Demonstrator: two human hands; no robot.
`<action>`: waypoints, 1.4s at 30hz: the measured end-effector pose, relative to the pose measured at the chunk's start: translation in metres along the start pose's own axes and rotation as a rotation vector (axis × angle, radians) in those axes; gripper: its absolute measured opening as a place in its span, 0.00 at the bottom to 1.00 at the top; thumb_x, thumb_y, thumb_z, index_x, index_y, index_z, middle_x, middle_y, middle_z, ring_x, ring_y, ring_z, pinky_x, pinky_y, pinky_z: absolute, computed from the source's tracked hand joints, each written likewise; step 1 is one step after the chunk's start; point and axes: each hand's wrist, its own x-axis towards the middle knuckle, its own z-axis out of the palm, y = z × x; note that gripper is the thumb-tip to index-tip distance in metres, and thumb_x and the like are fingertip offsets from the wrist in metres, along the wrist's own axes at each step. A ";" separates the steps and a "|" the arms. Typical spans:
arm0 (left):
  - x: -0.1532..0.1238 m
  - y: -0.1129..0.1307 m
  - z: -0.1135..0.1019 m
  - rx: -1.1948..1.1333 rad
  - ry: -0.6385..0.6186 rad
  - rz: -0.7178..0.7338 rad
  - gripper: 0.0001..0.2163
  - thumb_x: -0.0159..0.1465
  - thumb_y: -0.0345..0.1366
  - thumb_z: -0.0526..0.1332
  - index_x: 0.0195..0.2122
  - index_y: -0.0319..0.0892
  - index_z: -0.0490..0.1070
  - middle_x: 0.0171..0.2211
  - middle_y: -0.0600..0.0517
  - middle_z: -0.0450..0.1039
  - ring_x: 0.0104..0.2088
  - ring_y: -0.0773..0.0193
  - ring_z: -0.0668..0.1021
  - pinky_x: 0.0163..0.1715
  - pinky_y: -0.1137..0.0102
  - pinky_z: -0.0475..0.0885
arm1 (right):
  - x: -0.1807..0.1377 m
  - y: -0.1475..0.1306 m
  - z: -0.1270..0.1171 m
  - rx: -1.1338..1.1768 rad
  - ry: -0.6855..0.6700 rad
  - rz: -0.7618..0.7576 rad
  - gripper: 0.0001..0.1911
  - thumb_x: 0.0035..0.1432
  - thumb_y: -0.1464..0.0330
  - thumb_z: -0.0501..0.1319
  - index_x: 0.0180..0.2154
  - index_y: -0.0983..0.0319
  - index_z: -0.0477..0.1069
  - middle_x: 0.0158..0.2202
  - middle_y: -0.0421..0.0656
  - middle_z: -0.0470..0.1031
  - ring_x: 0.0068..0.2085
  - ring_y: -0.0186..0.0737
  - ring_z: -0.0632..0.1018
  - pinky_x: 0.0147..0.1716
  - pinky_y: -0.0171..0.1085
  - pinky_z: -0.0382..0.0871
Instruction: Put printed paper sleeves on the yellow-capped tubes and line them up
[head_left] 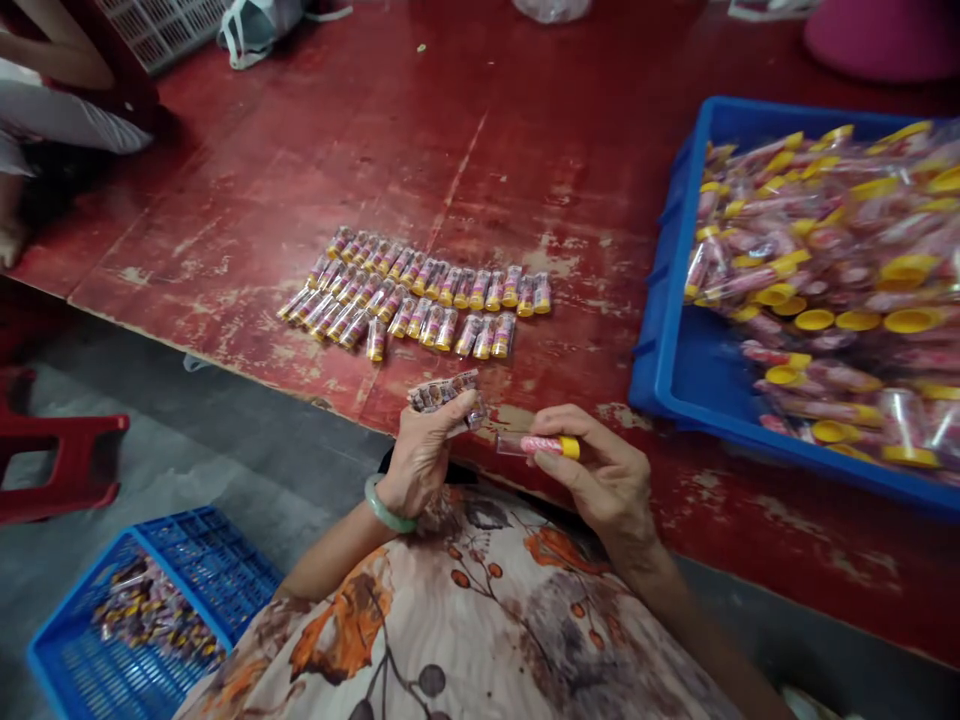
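My left hand (424, 450), with a pale green bangle on its wrist, is closed on a small stack of printed labels (442, 392) near the table's front edge. Between the thumb and fingers of my right hand (600, 470) is a clear plastic tube (536, 445) with a yellow cap and pink contents. It lies sideways, its clear end toward my left hand and apart from it. Beyond my hands, several similar capped tubes (416, 318) lie in two uneven rows on the red table (360, 130). Printed labels show on those tubes.
A blue bin (660, 330) full of yellow-capped tubes stands on the table at right. On the floor at lower left is a blue basket (247, 565) with more tubes, near a red stool (67, 440). Another person (64, 90) sits at upper left. A pink container (885, 40) stands at upper right.
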 end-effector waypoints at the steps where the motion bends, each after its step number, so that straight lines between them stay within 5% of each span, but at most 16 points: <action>1: 0.000 0.000 0.001 -0.015 0.004 -0.006 0.15 0.47 0.37 0.75 0.32 0.36 0.76 0.28 0.51 0.78 0.28 0.66 0.78 0.34 0.70 0.75 | 0.001 -0.002 0.001 -0.026 0.016 -0.034 0.06 0.58 0.71 0.65 0.39 0.58 0.75 0.38 0.42 0.74 0.41 0.40 0.75 0.42 0.38 0.70; 12: -0.004 -0.001 0.005 -0.148 -0.034 -0.156 0.13 0.48 0.34 0.75 0.31 0.38 0.75 0.29 0.53 0.78 0.28 0.68 0.78 0.32 0.72 0.74 | 0.003 -0.007 0.013 -0.242 0.161 -0.262 0.10 0.56 0.73 0.65 0.41 0.58 0.75 0.38 0.43 0.76 0.39 0.41 0.78 0.39 0.41 0.73; 22: -0.002 -0.004 -0.002 -0.167 -0.010 -0.056 0.15 0.46 0.36 0.76 0.30 0.37 0.75 0.27 0.54 0.76 0.26 0.69 0.77 0.32 0.72 0.74 | -0.005 -0.004 0.013 -0.206 0.187 -0.191 0.09 0.56 0.73 0.65 0.40 0.57 0.76 0.38 0.43 0.76 0.39 0.42 0.77 0.39 0.42 0.73; 29: -0.004 -0.003 0.007 -0.245 -0.016 -0.208 0.16 0.44 0.34 0.77 0.31 0.38 0.74 0.28 0.55 0.76 0.27 0.69 0.77 0.33 0.72 0.75 | -0.001 -0.006 0.014 -0.315 0.213 -0.318 0.11 0.56 0.72 0.65 0.42 0.56 0.75 0.38 0.43 0.77 0.37 0.42 0.79 0.36 0.42 0.76; 37: -0.002 -0.004 0.004 -0.217 0.011 -0.322 0.12 0.48 0.35 0.75 0.31 0.40 0.76 0.30 0.54 0.77 0.31 0.67 0.77 0.32 0.73 0.74 | -0.007 0.009 0.008 -0.614 0.180 -0.591 0.28 0.52 0.76 0.69 0.54 0.53 0.69 0.43 0.44 0.77 0.39 0.42 0.80 0.36 0.41 0.78; 42: -0.001 -0.007 0.005 -0.229 -0.029 -0.289 0.12 0.49 0.37 0.74 0.31 0.40 0.75 0.29 0.54 0.77 0.29 0.68 0.76 0.32 0.73 0.75 | -0.009 0.007 0.010 -0.666 0.152 -0.608 0.29 0.53 0.74 0.69 0.55 0.56 0.67 0.43 0.45 0.78 0.39 0.43 0.81 0.36 0.39 0.79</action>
